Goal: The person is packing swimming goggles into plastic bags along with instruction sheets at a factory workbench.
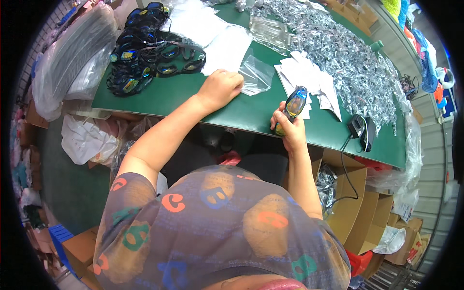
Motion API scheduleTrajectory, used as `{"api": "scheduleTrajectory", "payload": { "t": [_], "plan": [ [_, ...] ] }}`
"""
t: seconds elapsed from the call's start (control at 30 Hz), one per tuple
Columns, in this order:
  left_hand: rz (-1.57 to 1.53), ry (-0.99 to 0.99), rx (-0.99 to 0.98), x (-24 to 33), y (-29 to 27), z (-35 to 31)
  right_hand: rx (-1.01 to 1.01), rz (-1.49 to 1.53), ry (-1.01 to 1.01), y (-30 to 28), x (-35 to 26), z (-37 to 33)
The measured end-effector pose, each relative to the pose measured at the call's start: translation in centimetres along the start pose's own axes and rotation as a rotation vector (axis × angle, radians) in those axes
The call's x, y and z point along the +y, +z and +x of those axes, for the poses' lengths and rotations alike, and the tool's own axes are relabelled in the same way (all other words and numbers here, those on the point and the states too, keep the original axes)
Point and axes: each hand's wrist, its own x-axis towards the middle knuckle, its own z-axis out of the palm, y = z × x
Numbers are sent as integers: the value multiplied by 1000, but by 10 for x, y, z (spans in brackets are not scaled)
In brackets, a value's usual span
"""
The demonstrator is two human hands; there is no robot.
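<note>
My right hand [291,129] is closed around a pair of swim goggles [296,102] with shiny blue-orange lenses, held up just over the front edge of the green table [333,130]. On the table, my left hand [220,89] has its fingers curled in beside a clear plastic bag [257,76]. What those fingers hold, if anything, is hidden. White sheets [227,48] lie just beyond that hand. To its left is a heap of black goggles [130,63] with blue mirrored lenses. White paper slips [309,77] are spread beyond my right hand.
A wide pile of small clear plastic packets [333,43] covers the table's far right, next to a clear tray [270,34]. A black power adapter [365,130] with a cable sits near the right edge. Open cardboard boxes [355,193] stand below. Wrapped sheets [77,63] stand left.
</note>
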Motion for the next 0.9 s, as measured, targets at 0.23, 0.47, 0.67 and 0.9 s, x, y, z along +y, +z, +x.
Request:
{"api": "scheduleTrajectory", "payload": {
  "t": [0.23, 0.47, 0.67, 0.9],
  "plan": [
    [-157, 1, -78, 10, 3, 15, 11, 21, 5, 0, 2, 0],
    [-100, 17, 264, 25, -51, 22, 12, -8, 2, 3, -2, 0],
    [-439, -241, 195, 46, -52, 8, 18, -23, -16, 6, -4, -3],
    [-692, -313, 123, 68, -44, 0, -13, -20, -21, 48, -35, -28]
  ]
}}
